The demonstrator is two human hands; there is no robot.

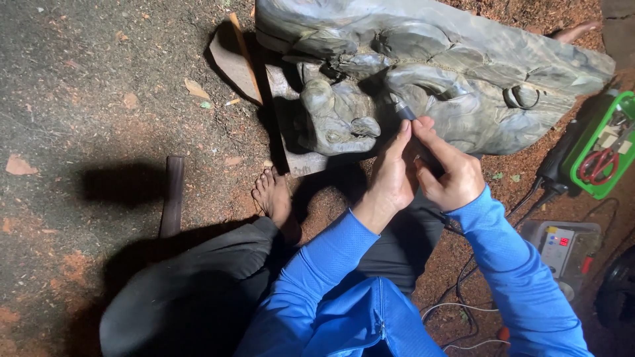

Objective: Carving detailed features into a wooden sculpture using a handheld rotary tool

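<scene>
Both hands clasp a slim rotary carving tool: the right hand pinches it pen-style, and the left hand seems to steady it. Its tip meets the grey wooden carving at twelve o'clock. A green tray with red scissors lies at three o'clock.

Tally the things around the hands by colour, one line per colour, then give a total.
Grey: 3 – carved wood sculpture, rotary tool handpiece gripped by right hand and steadied by left hand, control box
Green: 1 – tray
Red: 1 – scissors
Black: 1 – power tool
Brown: 1 – wooden stick
Total: 7
</scene>
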